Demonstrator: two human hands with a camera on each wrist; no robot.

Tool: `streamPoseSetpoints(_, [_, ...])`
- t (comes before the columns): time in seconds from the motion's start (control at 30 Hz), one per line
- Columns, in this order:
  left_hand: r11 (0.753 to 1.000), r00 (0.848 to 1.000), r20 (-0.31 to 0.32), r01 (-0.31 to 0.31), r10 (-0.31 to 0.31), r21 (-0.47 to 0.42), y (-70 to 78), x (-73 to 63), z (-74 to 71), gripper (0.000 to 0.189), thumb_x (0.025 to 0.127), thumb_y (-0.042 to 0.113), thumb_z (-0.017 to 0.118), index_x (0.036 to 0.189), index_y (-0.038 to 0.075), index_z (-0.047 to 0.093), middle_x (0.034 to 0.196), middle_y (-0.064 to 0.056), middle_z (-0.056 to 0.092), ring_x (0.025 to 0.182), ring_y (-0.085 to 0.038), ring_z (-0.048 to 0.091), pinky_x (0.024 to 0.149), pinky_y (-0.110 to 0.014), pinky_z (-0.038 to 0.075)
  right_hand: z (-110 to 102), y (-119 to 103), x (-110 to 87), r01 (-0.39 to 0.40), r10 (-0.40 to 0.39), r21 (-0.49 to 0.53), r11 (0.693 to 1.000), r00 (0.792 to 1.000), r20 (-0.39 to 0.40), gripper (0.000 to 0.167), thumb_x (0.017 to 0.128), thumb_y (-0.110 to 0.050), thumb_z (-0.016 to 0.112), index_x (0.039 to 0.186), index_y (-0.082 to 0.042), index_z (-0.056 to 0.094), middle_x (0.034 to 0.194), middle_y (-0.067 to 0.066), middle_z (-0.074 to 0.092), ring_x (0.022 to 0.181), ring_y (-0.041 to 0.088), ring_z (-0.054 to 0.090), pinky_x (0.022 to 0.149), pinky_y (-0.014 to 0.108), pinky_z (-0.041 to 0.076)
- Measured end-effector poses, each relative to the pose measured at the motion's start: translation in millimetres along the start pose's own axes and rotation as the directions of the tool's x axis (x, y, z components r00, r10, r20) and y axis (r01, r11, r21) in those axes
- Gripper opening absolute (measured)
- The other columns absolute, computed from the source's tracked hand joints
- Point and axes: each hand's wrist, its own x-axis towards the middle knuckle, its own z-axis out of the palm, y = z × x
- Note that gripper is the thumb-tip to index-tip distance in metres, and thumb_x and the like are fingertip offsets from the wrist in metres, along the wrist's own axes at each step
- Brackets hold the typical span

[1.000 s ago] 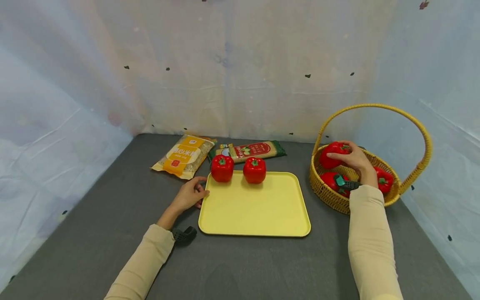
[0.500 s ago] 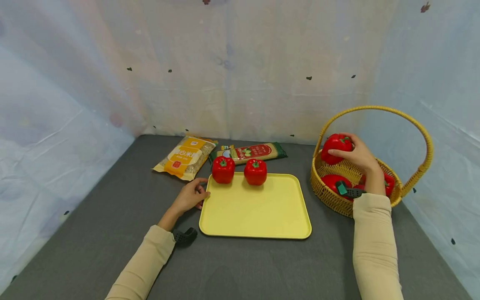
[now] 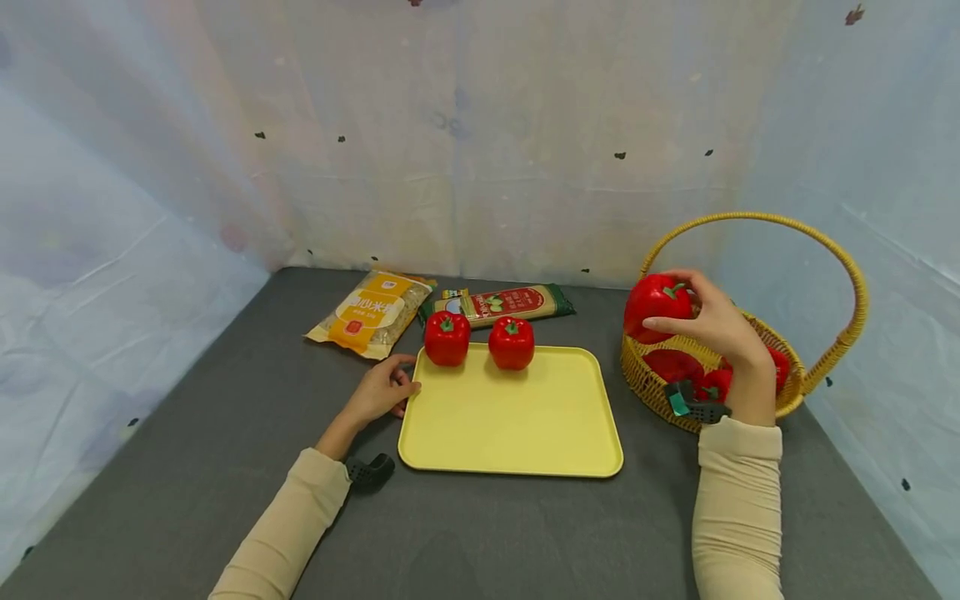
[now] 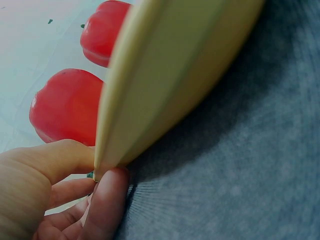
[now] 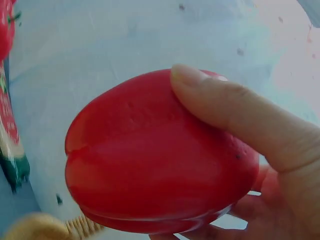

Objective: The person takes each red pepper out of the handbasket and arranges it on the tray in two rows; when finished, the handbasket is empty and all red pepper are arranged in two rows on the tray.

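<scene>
Right hand [image 3: 716, 321] holds one red pepper [image 3: 657, 310] up in the air at the left edge of the wicker basket [image 3: 637, 387] — fingers part-spread to its width, thumb along the near side, the other fingers curled round the far side. This pepper is tilted, its green stem pointing up and toward the palm. Left hand [image 3: 375, 390] pinches the left edge of the yellow tray [image 3: 517, 425] below its far left corner; thumb and forefinger nearly together, with the rim between them in the left wrist view. Tray lies flat near the middle of the desk [image 3: 225, 417]. Two further peppers stand upright at its far edge: the corner pepper [image 3: 447, 338] at the far left corner, the second pepper [image 3: 512, 343] just beside it to the right, a small gap between. Basket stands by the desk's right edge, tall handle [image 3: 750, 217] arched over it; at least three basket peppers [image 3: 673, 367] lie inside, partly hidden by the right forearm. Beyond the tray, toward the desk's far edge: a yellow-labelled bag [image 3: 371, 315] on the left and a long green packet [image 3: 517, 304] — its near side partly covered by the tray peppers.
</scene>
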Motion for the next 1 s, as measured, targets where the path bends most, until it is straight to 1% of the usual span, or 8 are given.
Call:
streamPoseSetpoints(0.13, [1.0,1.0,-0.003,-0.002,0.002,0.003,0.1,2.2,0.0,0.049,0.088,0.014,0.065,0.132,0.003,0.046,0.08,-0.011,0.056,0.054,-0.018,0.056,0.048,-0.033,0.054,13.2,-12.5,-0.2,0.045,-0.046,0.023,0.999,0.998,0.033,0.074,0.082,-0.028,0.073,0.14,-0.015,0.029,0.129,0.012,0.045,0.11,0.029,0.048,0.083,0.041,0.049])
streamPoseSetpoints(0.23, [1.0,1.0,-0.003,-0.006,0.006,0.0,0.3,4.3,0.2,0.049,0.088,0.014,0.065,0.131,0.004,0.046,0.08,-0.011,0.056,0.054,-0.019,0.057,0.048,-0.034,0.054,23.4,-17.2,0.7,0.072,-0.073,0.024,0.997,0.997,0.038,0.075,0.081,-0.028,0.074,0.14,-0.014,0.03,0.13,0.012,0.044,0.11,0.029,0.049,0.085,0.045,0.049])
streamPoseSetpoints(0.37, [1.0,1.0,0.001,0.003,-0.003,-0.001,-0.1,4.9,0.9,0.049,0.087,0.014,0.065,0.132,0.004,0.046,0.08,-0.011,0.057,0.054,-0.019,0.057,0.048,-0.034,0.054,36.0,-20.1,2.8,0.116,-0.116,0.006,0.993,0.992,0.043,0.074,0.08,-0.029,0.075,0.138,-0.01,0.033,0.129,0.013,0.042,0.108,0.03,0.048,0.084,0.047,0.05])
streamPoseSetpoints(0.57, [1.0,1.0,-0.005,-0.001,0.001,-0.012,-0.6,2.2,0.4,0.05,0.087,0.013,0.065,0.132,0.003,0.046,0.08,-0.011,0.056,0.054,-0.018,0.056,0.047,-0.034,0.054,50.0,-23.1,9.2,0.172,-0.172,0.006,0.985,0.982,0.08,0.076,0.079,-0.028,0.076,0.138,-0.006,0.034,0.127,0.017,0.043,0.109,0.034,0.046,0.085,0.05,0.049])
streamPoseSetpoints(0.7, [1.0,1.0,-0.007,-0.006,0.006,-0.015,-0.4,0.7,0.4,0.049,0.088,0.013,0.065,0.132,0.002,0.046,0.08,-0.011,0.057,0.054,-0.018,0.056,0.047,-0.033,0.054,59.8,-21.5,15.8,0.182,-0.182,0.008,0.983,0.978,0.098,0.077,0.078,-0.03,0.076,0.139,-0.006,0.034,0.129,0.018,0.041,0.111,0.035,0.046,0.087,0.051,0.049])
streamPoseSetpoints(0.83, [1.0,1.0,-0.002,-0.005,0.005,-0.017,-0.6,0.4,1.1,0.049,0.088,0.014,0.065,0.132,0.003,0.046,0.081,-0.011,0.056,0.054,-0.018,0.057,0.048,-0.033,0.054,69.6,-16.7,21.4,0.189,-0.184,-0.041,0.981,0.978,0.102,0.079,0.077,-0.031,0.077,0.138,-0.005,0.036,0.131,0.019,0.041,0.113,0.036,0.046,0.087,0.052,0.048])
streamPoseSetpoints(1.0, [1.0,1.0,0.002,-0.001,0.001,-0.02,-1.3,-0.1,0.8,0.05,0.088,0.014,0.065,0.132,0.002,0.045,0.081,-0.011,0.056,0.054,-0.018,0.056,0.048,-0.033,0.053,81.7,-9.0,28.3,0.191,-0.177,-0.121,0.974,0.977,0.123,0.08,0.076,-0.032,0.078,0.138,-0.004,0.037,0.128,0.021,0.042,0.112,0.037,0.045,0.087,0.053,0.047])
